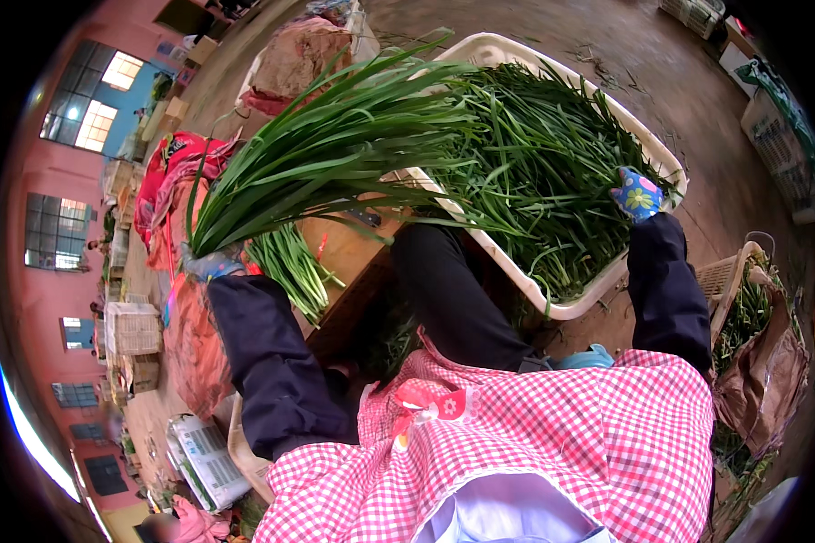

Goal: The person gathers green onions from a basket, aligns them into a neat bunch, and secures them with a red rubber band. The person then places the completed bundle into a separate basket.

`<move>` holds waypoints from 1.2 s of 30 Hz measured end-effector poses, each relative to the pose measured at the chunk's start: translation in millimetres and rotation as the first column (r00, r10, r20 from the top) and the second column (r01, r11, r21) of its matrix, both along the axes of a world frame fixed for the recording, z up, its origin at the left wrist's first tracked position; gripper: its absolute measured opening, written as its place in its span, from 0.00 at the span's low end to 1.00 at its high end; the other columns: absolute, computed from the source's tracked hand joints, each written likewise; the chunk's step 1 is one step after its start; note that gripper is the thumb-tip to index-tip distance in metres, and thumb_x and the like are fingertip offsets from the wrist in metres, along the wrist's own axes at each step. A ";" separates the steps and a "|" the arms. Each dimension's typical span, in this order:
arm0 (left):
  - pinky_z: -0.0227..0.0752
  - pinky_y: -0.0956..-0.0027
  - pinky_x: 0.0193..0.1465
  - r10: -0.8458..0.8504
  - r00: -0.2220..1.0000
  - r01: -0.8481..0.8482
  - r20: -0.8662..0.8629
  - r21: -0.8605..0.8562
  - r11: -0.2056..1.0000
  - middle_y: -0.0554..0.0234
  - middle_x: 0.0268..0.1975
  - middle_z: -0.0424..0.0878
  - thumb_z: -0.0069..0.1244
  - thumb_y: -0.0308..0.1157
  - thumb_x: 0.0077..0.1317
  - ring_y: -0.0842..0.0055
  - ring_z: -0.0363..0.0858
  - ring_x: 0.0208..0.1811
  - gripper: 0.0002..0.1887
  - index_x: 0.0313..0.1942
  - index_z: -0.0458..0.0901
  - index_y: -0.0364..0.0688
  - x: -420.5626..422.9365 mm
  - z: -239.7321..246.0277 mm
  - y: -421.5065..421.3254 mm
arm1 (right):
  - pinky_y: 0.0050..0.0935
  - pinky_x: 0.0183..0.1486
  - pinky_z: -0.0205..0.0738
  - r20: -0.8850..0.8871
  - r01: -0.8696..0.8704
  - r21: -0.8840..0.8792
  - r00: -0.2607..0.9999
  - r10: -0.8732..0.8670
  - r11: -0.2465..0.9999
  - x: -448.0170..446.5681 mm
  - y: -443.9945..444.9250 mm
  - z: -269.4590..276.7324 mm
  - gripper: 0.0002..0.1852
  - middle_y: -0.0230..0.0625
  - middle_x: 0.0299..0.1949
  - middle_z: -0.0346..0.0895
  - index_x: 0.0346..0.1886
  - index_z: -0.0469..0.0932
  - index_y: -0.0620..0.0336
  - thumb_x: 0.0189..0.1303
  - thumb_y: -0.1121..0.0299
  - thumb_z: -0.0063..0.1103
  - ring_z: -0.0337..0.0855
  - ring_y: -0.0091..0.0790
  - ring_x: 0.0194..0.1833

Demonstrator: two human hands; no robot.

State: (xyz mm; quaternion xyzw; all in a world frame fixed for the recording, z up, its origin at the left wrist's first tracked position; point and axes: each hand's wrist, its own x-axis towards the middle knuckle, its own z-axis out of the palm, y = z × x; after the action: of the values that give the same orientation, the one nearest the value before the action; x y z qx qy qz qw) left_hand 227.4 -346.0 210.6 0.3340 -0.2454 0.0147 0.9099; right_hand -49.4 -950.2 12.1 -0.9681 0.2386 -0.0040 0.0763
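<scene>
My left hand (210, 263), in a patterned glove, is closed round the base of a large bunch of long green leaves (326, 142), like garlic chives, whose tips fan out over the crate's rim. A white plastic crate (496, 261) holds a heap of similar leaves (530, 170). At the right side of that heap, my right hand (637, 195), in a blue flowered glove, is closed at the leaves; whether it grips any, I cannot tell. A smaller bunch with pale stems (292, 271) lies on a wooden board (346, 248) beside my left hand.
Beyond my left hand lie red and pink cloths (170, 183). A sack-topped crate (302, 58) stands at the upper left. On the right are a basket of greens (727, 285) with brown sacking and another crate (777, 146). A white printed package (207, 461) sits at lower left.
</scene>
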 end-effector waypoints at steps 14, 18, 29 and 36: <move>0.66 0.49 0.59 0.071 0.997 -0.068 0.026 -0.104 0.992 0.49 0.51 0.78 0.42 0.47 0.65 0.58 0.74 0.54 0.24 0.53 0.74 0.37 2.2 -11.9 12.4 | 0.33 0.59 0.64 0.620 -0.508 0.779 0.710 0.333 -0.367 47.7 311.8 109.6 0.34 0.49 0.57 0.70 0.65 0.62 0.63 0.55 0.65 0.63 0.72 0.39 0.58; 0.67 0.49 0.59 0.130 0.991 -0.125 0.037 -0.109 0.986 0.49 0.51 0.79 0.42 0.47 0.65 0.58 0.75 0.54 0.24 0.52 0.74 0.37 -10.1 -5.1 46.0 | 0.40 0.35 0.73 0.676 -0.791 0.091 0.496 0.545 0.606 107.0 308.6 59.1 0.25 0.46 0.28 0.77 0.50 0.74 0.66 0.49 0.63 0.64 0.79 0.44 0.32; 0.74 0.51 0.51 0.436 0.863 -0.445 0.254 -0.023 0.895 0.49 0.44 0.82 0.44 0.47 0.64 0.58 0.80 0.46 0.22 0.45 0.79 0.36 -76.4 24.7 154.7 | 0.35 0.45 0.73 0.448 -0.577 0.328 0.792 0.415 0.748 9.6 212.4 36.9 0.22 0.46 0.45 0.78 0.52 0.74 0.60 0.50 0.71 0.64 0.79 0.47 0.45; 0.74 0.51 0.51 0.499 0.867 -0.482 -0.007 -0.267 0.834 0.54 0.46 0.79 0.46 0.36 0.64 0.64 0.79 0.45 0.23 0.59 0.66 0.43 -109.9 44.7 47.3 | 0.48 0.68 0.50 0.427 -0.130 0.522 0.895 0.126 -0.843 -1.2 425.5 124.7 0.51 0.46 0.72 0.42 0.72 0.44 0.58 0.54 0.38 0.55 0.48 0.47 0.71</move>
State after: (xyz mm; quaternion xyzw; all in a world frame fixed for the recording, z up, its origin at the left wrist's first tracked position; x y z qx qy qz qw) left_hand 117.6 -298.7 255.3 0.2629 -0.1760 0.2898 0.9033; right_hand -50.6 -524.8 136.8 -0.2545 -0.1509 0.2378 0.9252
